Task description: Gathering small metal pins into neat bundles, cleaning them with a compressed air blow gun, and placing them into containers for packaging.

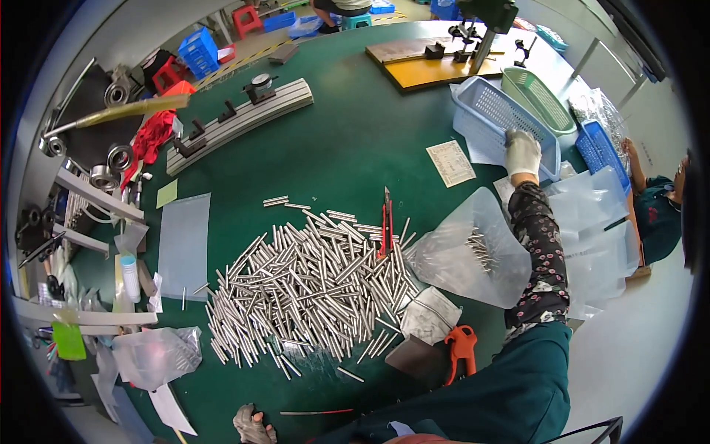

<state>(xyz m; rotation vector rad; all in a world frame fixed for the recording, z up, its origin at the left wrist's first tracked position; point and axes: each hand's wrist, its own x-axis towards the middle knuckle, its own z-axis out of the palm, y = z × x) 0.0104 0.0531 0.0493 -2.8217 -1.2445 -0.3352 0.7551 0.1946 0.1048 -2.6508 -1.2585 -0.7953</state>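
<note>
My right hand [522,154], in a white glove, reaches far to the right and is closed on the near rim of a light blue plastic basket [473,111]. At the near table edge my left hand [253,425] lies loosely curled in a glove with bare fingertips; nothing shows in it. Between them spreads a big heap of short metal rods [310,285]. Red-handled pliers [385,229] lie at its right side. A clear plastic bag [473,251] with some rods inside sits beside my right forearm.
A green basket [543,100] stands behind the blue one. Farther off are a dial gauge on a metal rail [244,122] and a yellow-based stand [444,66]. An orange tool [462,351] and a stained cloth [431,314] lie nearby. Another person [658,214] is at right.
</note>
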